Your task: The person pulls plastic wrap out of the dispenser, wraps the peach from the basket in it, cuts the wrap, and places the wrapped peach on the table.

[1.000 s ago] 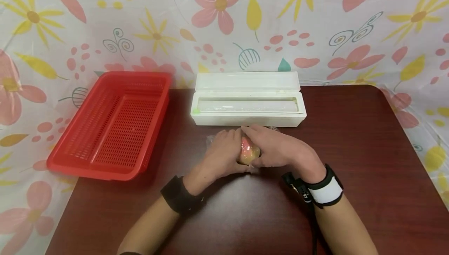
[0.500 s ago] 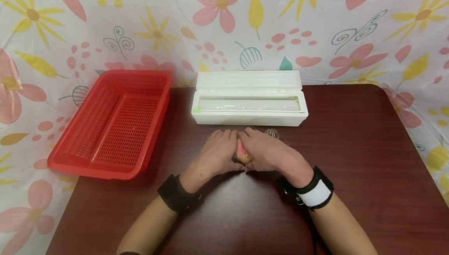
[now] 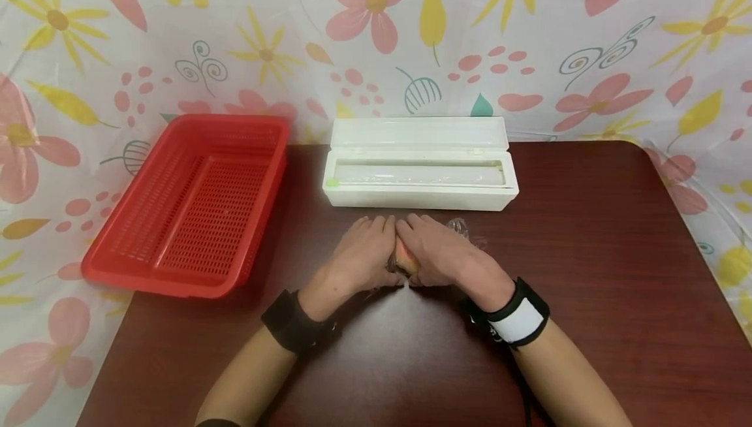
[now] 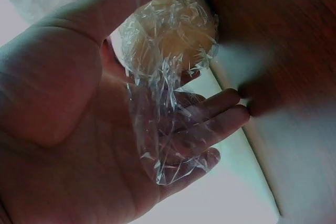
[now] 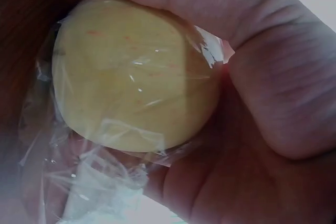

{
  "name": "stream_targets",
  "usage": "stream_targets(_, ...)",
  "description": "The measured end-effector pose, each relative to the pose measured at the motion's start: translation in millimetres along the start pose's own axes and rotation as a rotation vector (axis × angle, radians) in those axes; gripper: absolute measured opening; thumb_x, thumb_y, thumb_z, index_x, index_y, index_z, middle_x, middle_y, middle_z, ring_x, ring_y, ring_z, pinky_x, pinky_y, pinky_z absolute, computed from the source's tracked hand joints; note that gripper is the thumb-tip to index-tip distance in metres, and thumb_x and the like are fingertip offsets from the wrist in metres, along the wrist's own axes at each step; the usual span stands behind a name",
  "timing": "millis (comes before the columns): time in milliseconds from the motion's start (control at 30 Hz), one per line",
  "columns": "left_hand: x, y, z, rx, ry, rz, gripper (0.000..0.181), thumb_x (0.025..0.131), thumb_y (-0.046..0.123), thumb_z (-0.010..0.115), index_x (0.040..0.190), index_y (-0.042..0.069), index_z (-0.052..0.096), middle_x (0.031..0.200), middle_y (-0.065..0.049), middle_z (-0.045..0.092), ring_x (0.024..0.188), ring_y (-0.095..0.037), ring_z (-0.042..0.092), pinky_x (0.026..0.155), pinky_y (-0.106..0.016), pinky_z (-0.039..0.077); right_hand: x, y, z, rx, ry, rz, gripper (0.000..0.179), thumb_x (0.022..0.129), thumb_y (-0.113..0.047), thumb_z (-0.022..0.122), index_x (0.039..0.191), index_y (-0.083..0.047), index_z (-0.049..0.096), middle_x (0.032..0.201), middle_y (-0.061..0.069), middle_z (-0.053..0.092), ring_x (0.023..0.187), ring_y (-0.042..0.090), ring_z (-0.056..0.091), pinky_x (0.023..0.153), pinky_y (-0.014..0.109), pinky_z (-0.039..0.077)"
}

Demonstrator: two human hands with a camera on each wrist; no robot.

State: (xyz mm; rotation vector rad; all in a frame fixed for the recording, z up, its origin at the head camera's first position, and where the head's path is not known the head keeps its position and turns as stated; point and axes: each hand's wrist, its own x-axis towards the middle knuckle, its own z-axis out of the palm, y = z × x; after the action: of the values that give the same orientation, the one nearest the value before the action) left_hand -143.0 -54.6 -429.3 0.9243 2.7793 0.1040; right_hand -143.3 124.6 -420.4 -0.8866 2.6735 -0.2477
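A yellow and red apple point(image 3: 404, 256) wrapped in clear plastic wrap point(image 4: 165, 114) sits between both hands at mid-table. My left hand point(image 3: 363, 254) holds its left side, thumb across the fruit; in the left wrist view, a crumpled tail of wrap hangs in front of the palm and fingers. From the other side my right hand point(image 3: 437, 251) grips the apple, its thumb lying along the top of the pale yellow skin in the right wrist view. Loose wrap bunches below the apple there. The fingertips of the two hands meet over the fruit in the head view, covering most of it.
Behind the hands stands a long white box point(image 3: 420, 200), lid raised, with a roll of plastic wrap point(image 3: 417, 175) inside. A red plastic basket point(image 3: 205, 218) occupies the left of the dark wooden table point(image 3: 587, 251). A floral curtain point(image 3: 376, 74) backs the table.
The right hand has shifted left with the apple, and the hands have drawn closer together, covering more of it. Loose wrap now shows beyond the right hand, while that beside the left is hidden.
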Motion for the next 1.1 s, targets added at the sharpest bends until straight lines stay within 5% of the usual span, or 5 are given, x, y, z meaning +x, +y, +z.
stream_targets(333,-4.0,-3.9,-15.6,-0.019,0.066,0.013,0.098,0.080,0.056,0.089,0.151,0.002,0.049,0.128,-0.009,0.064,0.122,-0.027,0.061,0.115,-0.041,0.043,0.9,11.8,-6.4,0.147,0.116,-0.031,0.070,0.067,-0.029,0.095,0.122,-0.009,0.056,0.108,0.002,0.057,0.094,0.019,0.059,0.083,0.036,0.055)
stream_targets(600,-13.9,-13.8,-39.0,-0.216,0.246,0.075,0.076,0.089,0.037,0.086,0.152,0.013,0.051,0.132,-0.004,0.062,0.114,-0.020,0.063,0.097,-0.038,0.056,-7.9,21.9,-22.8,0.324,0.229,-0.105,0.077,0.074,-0.028,0.093,0.140,-0.014,0.054,0.118,-0.003,0.062,0.104,0.015,0.062,0.088,0.036,0.055)
stream_targets(867,-13.6,-20.0,-45.1,-0.543,0.467,0.227,0.063,0.088,0.036,0.088,0.141,0.017,0.059,0.135,0.002,0.058,0.121,-0.011,0.058,0.103,-0.033,0.052,-15.9,23.6,-32.3,0.411,0.300,-0.168,0.070,0.077,-0.034,0.092,0.133,-0.015,0.055,0.109,-0.007,0.062,0.093,0.010,0.061,0.079,0.031,0.055)
stream_targets(1100,-6.6,-15.0,-40.9,-0.660,0.593,0.407,0.059,0.090,0.030,0.087,0.143,0.015,0.064,0.147,0.000,0.058,0.139,-0.014,0.053,0.116,-0.034,0.044,-16.9,15.9,-34.6,0.502,0.346,-0.266,0.063,0.077,-0.035,0.093,0.128,-0.028,0.057,0.109,-0.016,0.064,0.094,0.003,0.064,0.084,0.028,0.056)
